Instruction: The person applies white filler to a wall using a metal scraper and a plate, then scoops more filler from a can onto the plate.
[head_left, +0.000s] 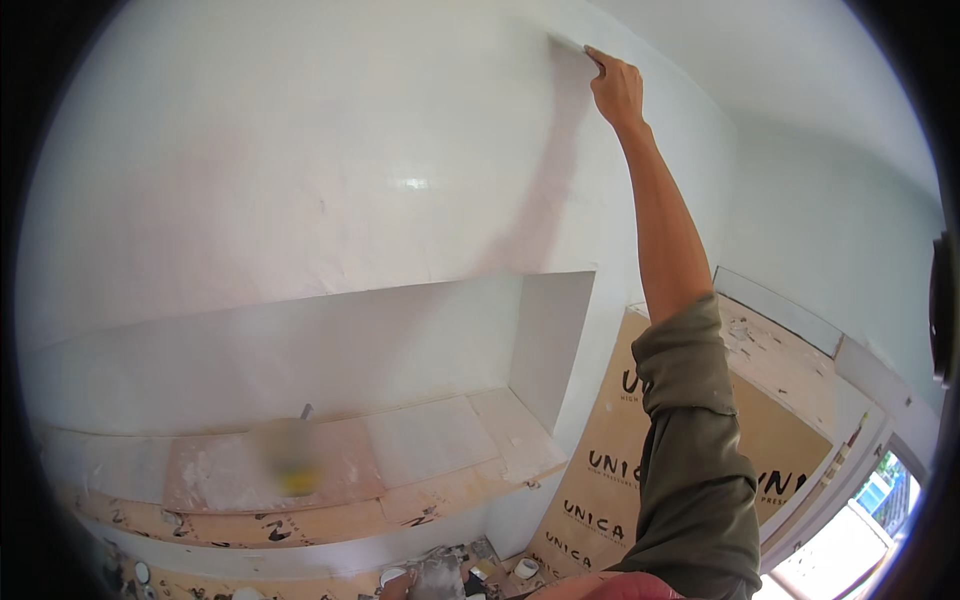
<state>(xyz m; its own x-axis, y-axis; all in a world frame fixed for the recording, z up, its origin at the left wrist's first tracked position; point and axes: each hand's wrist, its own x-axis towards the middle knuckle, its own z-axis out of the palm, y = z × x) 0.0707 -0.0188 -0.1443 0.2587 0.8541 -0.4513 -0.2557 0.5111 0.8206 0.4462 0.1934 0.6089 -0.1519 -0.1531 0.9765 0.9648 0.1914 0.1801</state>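
My right hand (619, 86) is raised high against the white wall (360, 135), gripping a thin, flat-bladed putty knife (568, 41) whose blade lies on the wall surface. Its arm wears a rolled-up olive sleeve and casts a shadow down the wall. Low in the picture, part of my left hand (397, 587) shows at the side of a grey plate (441, 577) smeared with whitish filler; the hand seems to hold it, with the rest cut off by the picture's edge.
Below the wall runs a recess with a covered ledge (427, 442), bearing a blurred container with a yellow lower part (298, 480). Printed brown board (592, 480) covers a cabinet-like block at right. A tape roll (526, 568) and clutter lie below. A bright opening (847, 532) is lower right.
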